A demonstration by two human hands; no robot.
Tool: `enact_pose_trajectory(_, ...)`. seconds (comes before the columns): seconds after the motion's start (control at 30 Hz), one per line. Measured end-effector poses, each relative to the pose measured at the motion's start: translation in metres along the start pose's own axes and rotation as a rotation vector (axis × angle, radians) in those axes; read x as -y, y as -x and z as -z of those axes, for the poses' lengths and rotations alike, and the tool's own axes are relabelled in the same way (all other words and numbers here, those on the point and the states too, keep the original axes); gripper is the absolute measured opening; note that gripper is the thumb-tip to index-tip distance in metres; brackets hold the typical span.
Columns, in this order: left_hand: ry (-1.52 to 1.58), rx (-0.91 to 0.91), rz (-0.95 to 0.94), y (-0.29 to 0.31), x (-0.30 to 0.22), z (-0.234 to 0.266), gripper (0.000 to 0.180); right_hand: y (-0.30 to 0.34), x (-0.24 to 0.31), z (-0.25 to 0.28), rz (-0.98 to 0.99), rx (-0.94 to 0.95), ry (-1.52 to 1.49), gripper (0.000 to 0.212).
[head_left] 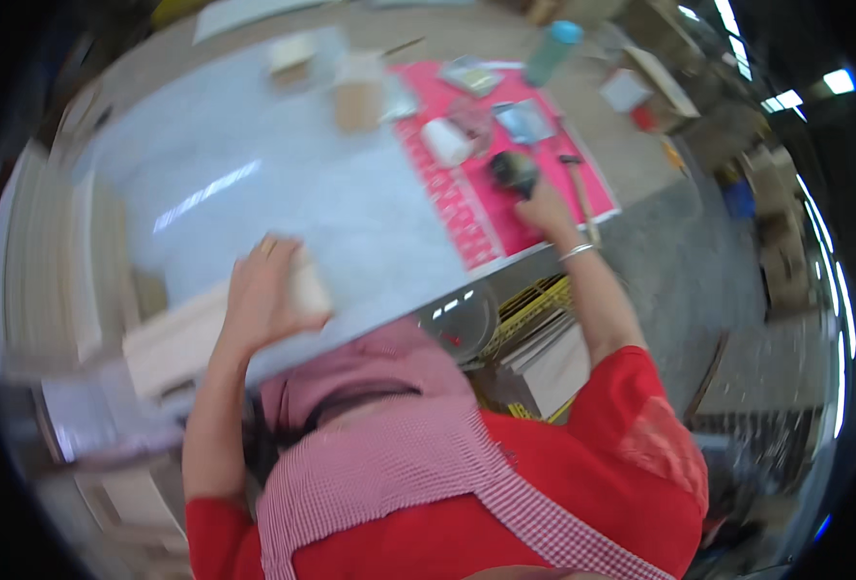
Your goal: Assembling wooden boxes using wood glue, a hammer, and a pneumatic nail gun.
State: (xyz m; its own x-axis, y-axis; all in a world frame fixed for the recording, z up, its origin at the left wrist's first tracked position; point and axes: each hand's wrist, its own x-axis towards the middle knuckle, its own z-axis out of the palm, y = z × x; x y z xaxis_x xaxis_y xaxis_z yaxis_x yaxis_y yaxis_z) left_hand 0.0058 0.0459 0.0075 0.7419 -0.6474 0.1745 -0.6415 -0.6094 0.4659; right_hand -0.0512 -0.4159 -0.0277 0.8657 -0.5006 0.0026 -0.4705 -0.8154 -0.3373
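At the lower middle of the frame is a checked apron (379, 459) over a red top (399, 541). Left of centre, the left hand (261, 295) has its grip spread across a pale wooden piece (310, 290), fingers over the top and thumb along the near side, on the pale worktop (379, 222). Right of centre, the right hand (544, 211) touches a dark rounded object (515, 174) on a pink sheet (491, 217); blur hides whether that grip is closed. A hammer (580, 198) lies just right of it. Farther up are a white roll (446, 142) and, upper right, a teal-capped bottle (552, 53).
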Motion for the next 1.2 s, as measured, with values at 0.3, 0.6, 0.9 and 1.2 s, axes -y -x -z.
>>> enact_pose_trajectory(0.3,0.005,-0.146,-0.097,-0.01,0.002,-0.013,0.081,0.062,0.098,0.075,0.212,0.232,-0.086,0.027)
enact_pose_trajectory(0.6,-0.118,-0.104,-0.106,-0.006,0.003,-0.013,0.083,0.119,0.197,0.103,0.639,0.481,-0.127,0.042)
enact_pose_trajectory(0.9,-0.105,-0.05,-0.047,-0.005,-0.002,-0.013,0.089,0.119,0.206,0.106,0.771,0.564,-0.079,0.048)
enact_pose_trajectory(1.2,-0.1,-0.106,-0.074,-0.004,-0.002,-0.014,0.085,0.114,0.211,0.103,0.671,0.659,-0.031,0.046)
